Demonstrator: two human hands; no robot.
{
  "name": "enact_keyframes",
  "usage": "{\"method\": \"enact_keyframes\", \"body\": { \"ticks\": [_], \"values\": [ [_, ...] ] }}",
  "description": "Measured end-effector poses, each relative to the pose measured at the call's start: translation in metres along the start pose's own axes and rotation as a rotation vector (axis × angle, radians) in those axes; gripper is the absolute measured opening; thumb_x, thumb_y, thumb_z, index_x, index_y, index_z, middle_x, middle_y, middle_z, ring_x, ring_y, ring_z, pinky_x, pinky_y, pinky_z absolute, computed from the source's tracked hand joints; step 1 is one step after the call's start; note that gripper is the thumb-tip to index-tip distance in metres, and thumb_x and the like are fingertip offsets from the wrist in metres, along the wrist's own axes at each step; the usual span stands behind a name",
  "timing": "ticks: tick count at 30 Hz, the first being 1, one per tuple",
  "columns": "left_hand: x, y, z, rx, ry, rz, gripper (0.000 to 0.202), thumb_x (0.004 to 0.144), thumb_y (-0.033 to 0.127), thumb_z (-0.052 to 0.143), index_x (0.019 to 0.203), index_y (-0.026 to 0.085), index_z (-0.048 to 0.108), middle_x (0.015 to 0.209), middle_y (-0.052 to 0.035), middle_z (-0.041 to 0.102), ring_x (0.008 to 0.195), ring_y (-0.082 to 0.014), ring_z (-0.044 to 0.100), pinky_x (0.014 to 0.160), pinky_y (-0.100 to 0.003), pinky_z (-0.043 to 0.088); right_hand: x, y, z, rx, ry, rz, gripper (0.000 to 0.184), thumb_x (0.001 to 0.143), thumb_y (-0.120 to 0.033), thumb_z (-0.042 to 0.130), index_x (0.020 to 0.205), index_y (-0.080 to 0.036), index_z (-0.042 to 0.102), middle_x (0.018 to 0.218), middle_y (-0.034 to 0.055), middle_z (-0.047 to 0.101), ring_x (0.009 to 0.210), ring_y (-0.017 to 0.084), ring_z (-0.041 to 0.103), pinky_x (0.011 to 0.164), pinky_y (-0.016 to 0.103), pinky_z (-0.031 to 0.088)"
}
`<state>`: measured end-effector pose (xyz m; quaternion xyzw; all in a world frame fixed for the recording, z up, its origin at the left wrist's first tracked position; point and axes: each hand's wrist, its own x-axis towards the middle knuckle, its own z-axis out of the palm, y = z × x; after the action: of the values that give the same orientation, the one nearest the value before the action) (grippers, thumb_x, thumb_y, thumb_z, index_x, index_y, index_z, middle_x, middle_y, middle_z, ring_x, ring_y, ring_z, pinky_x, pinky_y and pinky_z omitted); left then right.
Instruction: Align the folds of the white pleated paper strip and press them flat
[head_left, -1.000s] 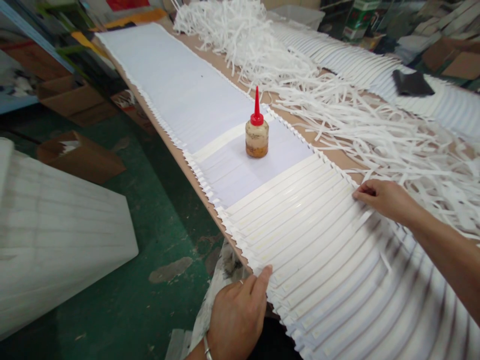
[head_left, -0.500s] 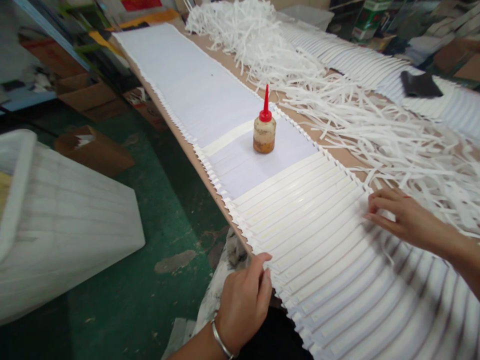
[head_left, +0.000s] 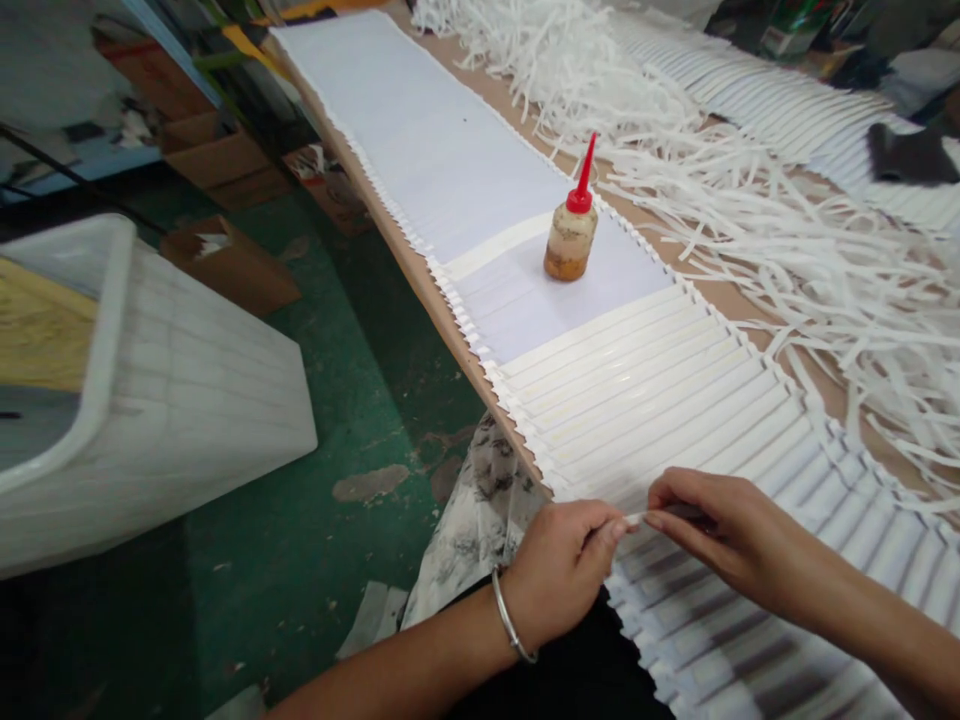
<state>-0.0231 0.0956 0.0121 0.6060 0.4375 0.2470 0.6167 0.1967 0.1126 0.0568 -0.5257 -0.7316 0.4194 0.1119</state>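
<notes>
My left hand [head_left: 562, 570], with a silver bangle on the wrist, is closed in a pinch. Its fingertips almost meet those of my right hand [head_left: 724, 530], which is also pinched. A short bit of white strip [head_left: 634, 520] shows between the two sets of fingertips; most of it is hidden. Both hands hover at the near edge of a long white sheet covered crosswise with rows of white strips [head_left: 637, 400]. Farther along the sheet, a glue bottle [head_left: 571, 240] with a red nozzle and amber liquid stands upright on a smooth part.
Loose white strips [head_left: 757, 210] lie heaped along the table's [head_left: 630, 205] far side, beside another strip-covered sheet [head_left: 750, 85] with a black cloth [head_left: 911, 153] on it. To the left, a large white bin [head_left: 217, 400] and cardboard boxes [head_left: 229, 265] stand on the green floor.
My right hand has moved left and nearer from the sheet's far edge. My left hand has shifted right, so the fingertips now come together at a white strip. The camera view has turned slightly.
</notes>
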Motion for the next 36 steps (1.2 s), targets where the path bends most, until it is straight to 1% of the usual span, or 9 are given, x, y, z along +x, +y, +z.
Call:
{"method": "enact_keyframes", "body": {
  "ticks": [7,12,16,19,22,26,28,33,36],
  "values": [
    [-0.004,-0.024,-0.014,-0.150,0.193,-0.184,0.027,0.098,0.039,0.057,0.085,0.017,0.066,0.056,0.0042,0.055,0.050,-0.0119,0.050,0.056,-0.023,0.039,0.039,0.008,0.018,-0.026,0.028,0.060,0.035,0.095,-0.055,0.061,0.086,-0.024,0.076,0.074,0.0019,0.074,0.063,0.017,0.063,0.059,0.028,0.046],
    [-0.001,-0.038,-0.033,-0.057,0.320,-0.162,0.026,0.100,0.039,0.054,0.090,0.018,0.064,0.063,0.0030,0.059,0.055,-0.0123,0.053,0.057,-0.023,0.039,0.065,0.006,0.022,-0.149,0.128,0.114,0.036,0.091,-0.057,0.059,0.081,-0.025,0.074,0.062,0.0018,0.071,0.056,0.020,0.065,0.055,0.030,0.044],
    [-0.008,-0.044,-0.043,0.079,0.379,-0.105,0.024,0.102,0.034,0.053,0.092,0.018,0.068,0.072,-0.0001,0.066,0.065,-0.0144,0.059,0.062,-0.025,0.042,0.073,0.010,0.021,-0.196,0.176,0.153,0.036,0.088,-0.058,0.059,0.079,-0.026,0.074,0.061,0.0022,0.071,0.056,0.022,0.067,0.054,0.031,0.043],
    [-0.015,-0.043,-0.043,0.175,0.362,-0.042,0.023,0.103,0.032,0.053,0.102,0.020,0.072,0.090,-0.0042,0.075,0.080,-0.0179,0.068,0.076,-0.029,0.049,0.073,0.014,0.021,-0.229,0.193,0.170,0.037,0.087,-0.060,0.060,0.079,-0.027,0.073,0.064,0.0027,0.072,0.059,0.024,0.069,0.055,0.031,0.043],
    [-0.018,-0.040,-0.039,0.366,0.279,0.068,0.030,0.106,0.027,0.048,0.123,0.021,0.072,0.108,-0.0080,0.078,0.094,-0.0210,0.072,0.086,-0.034,0.053,0.073,0.015,0.021,-0.232,0.202,0.183,0.038,0.087,-0.061,0.060,0.079,-0.027,0.073,0.064,0.0032,0.072,0.060,0.024,0.070,0.056,0.032,0.043],
    [-0.015,-0.039,-0.036,0.866,0.171,0.194,0.041,0.109,0.022,0.040,0.145,0.021,0.060,0.097,-0.0060,0.074,0.079,-0.0208,0.071,0.068,-0.033,0.054,0.073,0.014,0.021,-0.221,0.197,0.222,0.038,0.086,-0.062,0.059,0.080,-0.026,0.073,0.065,0.0027,0.072,0.060,0.024,0.070,0.058,0.033,0.045],
    [-0.012,-0.038,-0.036,0.988,0.151,0.186,0.043,0.109,0.023,0.043,0.150,0.022,0.056,0.095,-0.0044,0.073,0.078,-0.0207,0.071,0.064,-0.033,0.054,0.073,0.014,0.022,-0.225,0.188,0.236,0.038,0.086,-0.061,0.058,0.081,-0.027,0.073,0.067,0.0026,0.073,0.062,0.024,0.071,0.060,0.033,0.046],
    [-0.005,-0.036,-0.037,1.084,0.100,0.121,0.047,0.108,0.022,0.048,0.154,0.020,0.051,0.095,-0.0046,0.072,0.080,-0.0211,0.072,0.064,-0.032,0.053,0.073,0.015,0.025,-0.272,0.197,0.206,0.034,0.089,-0.057,0.057,0.082,-0.027,0.072,0.069,0.0028,0.074,0.065,0.024,0.071,0.061,0.033,0.044],
    [-0.004,-0.032,-0.037,1.079,0.081,0.094,0.046,0.108,0.023,0.048,0.153,0.019,0.051,0.095,-0.0041,0.073,0.079,-0.0218,0.073,0.061,-0.033,0.052,0.073,0.019,0.017,-0.294,0.180,0.176,0.038,0.090,-0.060,0.056,0.081,-0.026,0.071,0.068,0.0031,0.073,0.061,0.022,0.068,0.059,0.033,0.044]
  ]
}}
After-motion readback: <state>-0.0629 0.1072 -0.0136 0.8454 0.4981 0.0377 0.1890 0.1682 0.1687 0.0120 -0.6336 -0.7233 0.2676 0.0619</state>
